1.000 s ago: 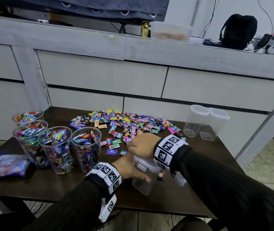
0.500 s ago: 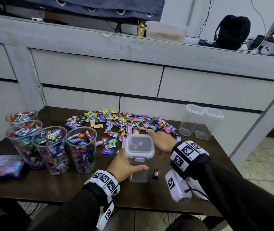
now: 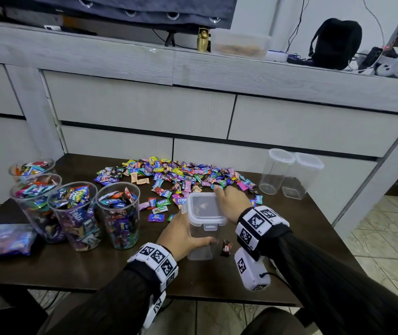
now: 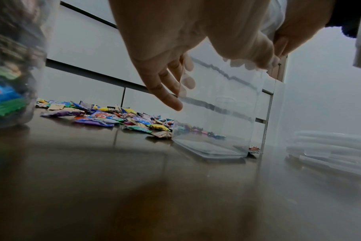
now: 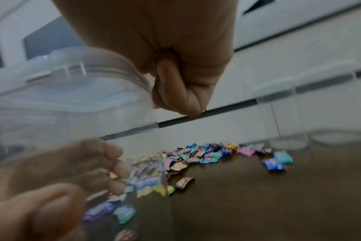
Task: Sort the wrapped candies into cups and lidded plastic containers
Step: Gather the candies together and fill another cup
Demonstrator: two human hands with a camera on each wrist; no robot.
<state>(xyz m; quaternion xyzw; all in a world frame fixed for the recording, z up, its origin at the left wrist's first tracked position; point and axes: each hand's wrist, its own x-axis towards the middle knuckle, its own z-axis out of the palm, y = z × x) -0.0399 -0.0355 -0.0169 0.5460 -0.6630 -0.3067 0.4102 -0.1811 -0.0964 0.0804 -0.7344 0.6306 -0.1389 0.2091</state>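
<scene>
A clear lidded container (image 3: 200, 249) stands upright on the dark table (image 3: 96, 269), near the front edge. My left hand (image 3: 181, 234) grips its lower body, thumb in front; its fingers (image 5: 105, 163) show through the plastic. My right hand (image 3: 229, 201) is at the right edge of the lid (image 3: 204, 209), fingers curled over that edge in the left wrist view (image 4: 258, 48). What lies inside the container is unclear. A wide pile of wrapped candies (image 3: 181, 175) is spread behind it. One dark candy (image 3: 226, 247) lies beside the container's base.
Several clear cups full of candies (image 3: 118, 213) stand in a row at the left. Two lidded containers (image 3: 276, 170) stand at the back right corner. A blue bag (image 3: 2, 239) lies at the front left. Grey drawers rise behind the table.
A second ago my right hand was pressing down on the lid. It then lifted off toward the pile, and now sits against the lid's right edge. The left hand kept hold of the container.
</scene>
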